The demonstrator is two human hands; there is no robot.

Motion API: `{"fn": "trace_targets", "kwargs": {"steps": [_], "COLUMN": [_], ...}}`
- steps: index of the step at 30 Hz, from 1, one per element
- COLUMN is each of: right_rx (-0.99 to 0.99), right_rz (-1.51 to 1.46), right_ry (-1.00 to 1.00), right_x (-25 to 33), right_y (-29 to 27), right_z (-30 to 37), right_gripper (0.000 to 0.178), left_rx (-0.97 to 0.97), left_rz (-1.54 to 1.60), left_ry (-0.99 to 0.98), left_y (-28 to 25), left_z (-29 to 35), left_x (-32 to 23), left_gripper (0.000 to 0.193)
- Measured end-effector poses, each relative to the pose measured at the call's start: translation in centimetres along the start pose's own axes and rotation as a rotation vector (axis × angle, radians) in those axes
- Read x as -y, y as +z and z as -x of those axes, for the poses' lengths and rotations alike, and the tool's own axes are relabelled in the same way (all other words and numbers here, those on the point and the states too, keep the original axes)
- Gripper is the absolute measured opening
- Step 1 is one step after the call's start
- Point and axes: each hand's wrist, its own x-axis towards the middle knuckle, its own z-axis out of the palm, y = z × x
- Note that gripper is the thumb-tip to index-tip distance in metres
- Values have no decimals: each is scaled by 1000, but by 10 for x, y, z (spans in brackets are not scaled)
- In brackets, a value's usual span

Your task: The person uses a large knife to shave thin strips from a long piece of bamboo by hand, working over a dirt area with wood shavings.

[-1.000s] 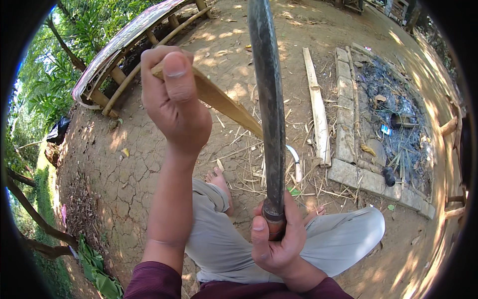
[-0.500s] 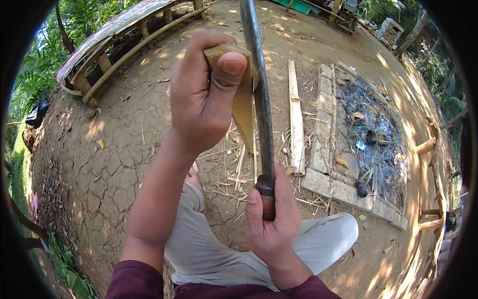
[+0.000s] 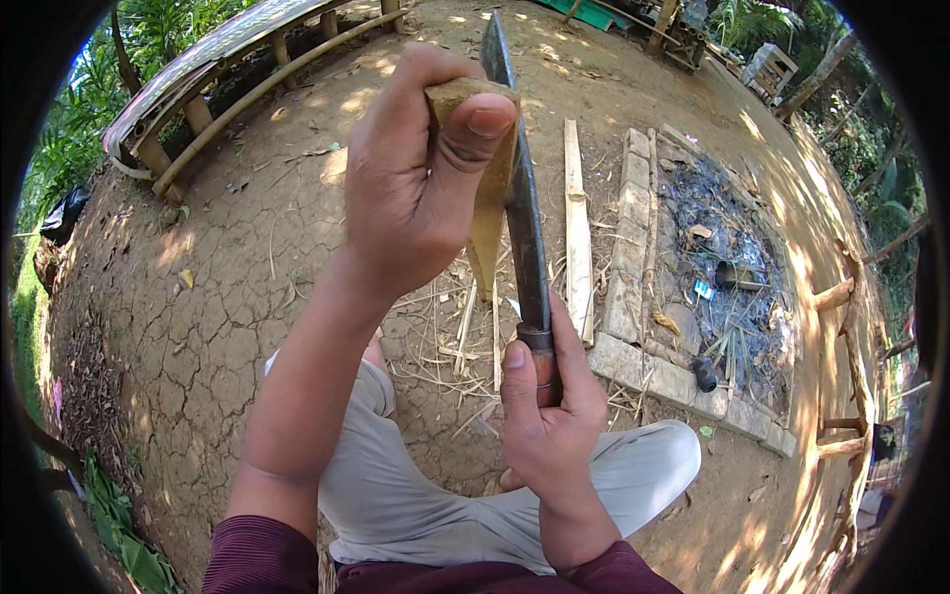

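Observation:
My left hand (image 3: pixel 421 183) is closed around the upper end of a piece of split bamboo (image 3: pixel 487 233), thumb over its near face. The strip tapers to a narrow point at its lower end. In my right hand (image 3: pixel 554 421) is the reddish-brown handle of a machete (image 3: pixel 524 213), its long dark blade pointing up and away. The blade runs along the right side of the bamboo and appears to touch it near my left thumb. Part of the bamboo's top is hidden by my left fingers.
Split bamboo lengths (image 3: pixel 577 228) lie on the cracked earth, beside scattered shavings (image 3: pixel 455 346). To the right, bricks (image 3: pixel 625 287) border a fire pit of ash (image 3: pixel 722 238). A bamboo platform (image 3: pixel 228 84) stands at upper left, a wooden rail (image 3: pixel 841 297) at far right.
The machete and my right hand have shifted slightly up and right, bringing the blade's tip into view. My left hand and the bamboo have moved a little to the right.

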Motion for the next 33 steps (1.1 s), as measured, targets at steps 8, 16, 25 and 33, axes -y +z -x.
{"fn": "trace_targets", "kwargs": {"steps": [8,16,25,33], "right_rx": [5,-129,62,-205], "right_rz": [-472,166,-380,7], "right_ry": [284,-242,257,-152], "right_x": [7,-4,-9,2], "right_y": [-8,5,-2,-3], "right_z": [1,3,-5,11], "right_gripper": [53,51,48,49], "left_rx": [2,-146,-149,-140], "left_rz": [-4,77,88,24], "left_ry": [12,40,47,57], "left_y": [3,13,6,7], "left_z": [0,-1,-5,-3], "left_x": [2,4,4,9], "left_gripper": [29,26,25,23]}}
